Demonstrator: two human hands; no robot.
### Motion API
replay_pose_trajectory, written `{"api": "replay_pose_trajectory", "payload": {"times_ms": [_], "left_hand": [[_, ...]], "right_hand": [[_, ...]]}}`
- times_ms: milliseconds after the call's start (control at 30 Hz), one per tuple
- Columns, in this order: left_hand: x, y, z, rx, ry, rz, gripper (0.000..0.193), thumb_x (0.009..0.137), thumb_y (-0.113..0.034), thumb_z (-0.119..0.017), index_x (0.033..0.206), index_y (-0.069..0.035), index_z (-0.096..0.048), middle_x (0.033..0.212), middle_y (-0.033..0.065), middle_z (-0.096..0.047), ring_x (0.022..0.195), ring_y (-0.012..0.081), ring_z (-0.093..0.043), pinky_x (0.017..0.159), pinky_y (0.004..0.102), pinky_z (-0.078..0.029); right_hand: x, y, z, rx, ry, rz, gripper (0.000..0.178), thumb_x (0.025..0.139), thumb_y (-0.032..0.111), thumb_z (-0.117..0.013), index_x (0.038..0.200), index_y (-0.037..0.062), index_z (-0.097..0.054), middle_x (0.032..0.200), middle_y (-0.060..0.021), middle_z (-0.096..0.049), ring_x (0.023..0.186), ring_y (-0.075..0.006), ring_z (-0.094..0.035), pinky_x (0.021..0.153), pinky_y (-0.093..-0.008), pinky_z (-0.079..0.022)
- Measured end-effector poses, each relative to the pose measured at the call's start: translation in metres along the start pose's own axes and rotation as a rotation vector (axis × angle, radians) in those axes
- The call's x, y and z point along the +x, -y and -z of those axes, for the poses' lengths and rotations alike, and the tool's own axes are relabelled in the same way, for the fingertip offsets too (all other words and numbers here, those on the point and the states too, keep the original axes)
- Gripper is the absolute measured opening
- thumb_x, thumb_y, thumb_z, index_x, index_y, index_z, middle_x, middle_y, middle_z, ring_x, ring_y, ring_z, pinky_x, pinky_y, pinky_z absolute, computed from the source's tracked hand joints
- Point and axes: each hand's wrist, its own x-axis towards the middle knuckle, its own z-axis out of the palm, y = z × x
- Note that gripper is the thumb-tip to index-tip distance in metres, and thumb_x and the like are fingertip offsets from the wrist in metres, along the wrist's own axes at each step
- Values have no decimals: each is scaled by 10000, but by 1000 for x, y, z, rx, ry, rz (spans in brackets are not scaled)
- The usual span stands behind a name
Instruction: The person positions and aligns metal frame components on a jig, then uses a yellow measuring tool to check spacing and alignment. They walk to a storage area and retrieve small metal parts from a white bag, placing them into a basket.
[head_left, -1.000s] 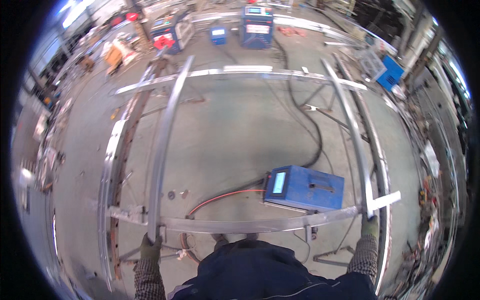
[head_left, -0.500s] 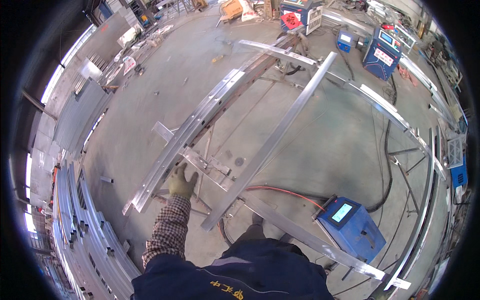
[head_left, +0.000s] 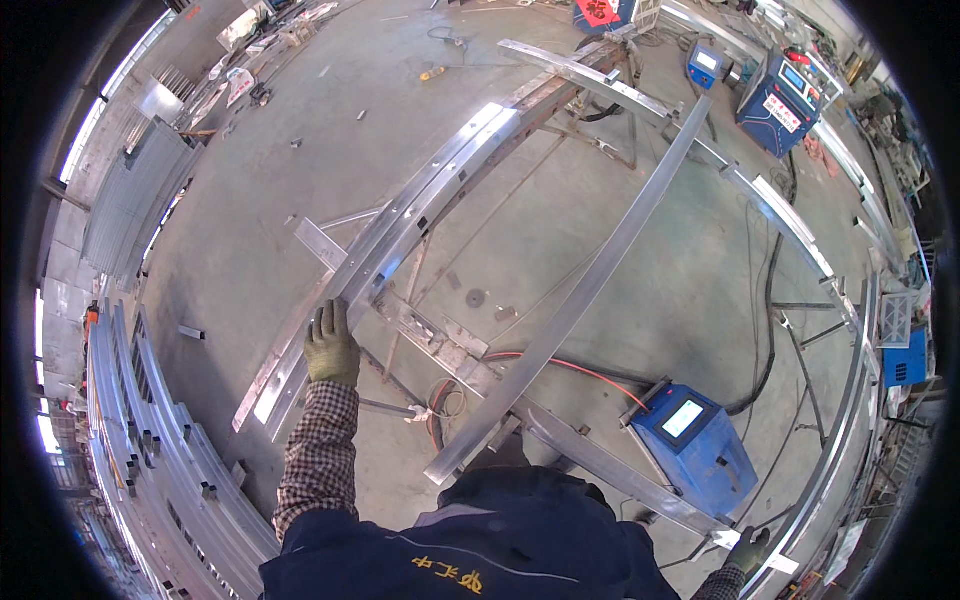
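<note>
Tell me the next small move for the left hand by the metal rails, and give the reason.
Probably curl the left hand around the edge of the metal rails: its fingers look fairly straight over them rather than wrapped round. The right hand is already near the right end of the crossbar, though its grip is unclear.

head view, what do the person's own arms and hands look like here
The left hand wears an olive-green work glove; the right hand wears a similar one. The left sleeve is long and checked, dark and pale; the right sleeve shows similar checks. The dark navy garment has thin pale piping and yellow markings.
</note>
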Motion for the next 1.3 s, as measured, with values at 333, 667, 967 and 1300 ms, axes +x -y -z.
{"api": "replay_pose_trajectory", "payload": {"times_ms": [333,667,967,1300], "left_hand": [[-19,-79,81,-1297,343,205,684,815,-113,-777,1441,76,-578,1224,124,-703,1074,180,-667,958,328,-536],[-23,-349,236,-1887,192,91,558,936,-167,-755,1417,18,-542,1111,101,-694,954,186,-667,824,333,-570],[-126,-453,242,-2070,903,-147,740,1055,-476,-648,1583,-34,-378,1413,172,-590,1207,277,-661,989,402,-572],[-136,-481,153,-2104,1209,82,542,1046,-453,-647,1402,-55,-557,1195,126,-701,1026,256,-705,941,417,-602]], "right_hand": [[-65,330,-2,735,297,577,469,1049,162,-641,1472,-24,-561,1433,-198,-644,1338,-284,-612,1129,-386,-469],[-202,520,106,971,1081,1047,920,892,301,-826,1632,39,-346,1452,-240,-597,1225,-309,-676,1032,-388,-553],[-92,364,112,707,417,971,851,833,205,-830,1565,9,-444,1279,-233,-700,1110,-312,-732,946,-380,-576],[-108,171,147,323,752,634,748,808,159,-819,1513,122,-569,1183,-194,-757,1008,-267,-760,873,-391,-602]]}}
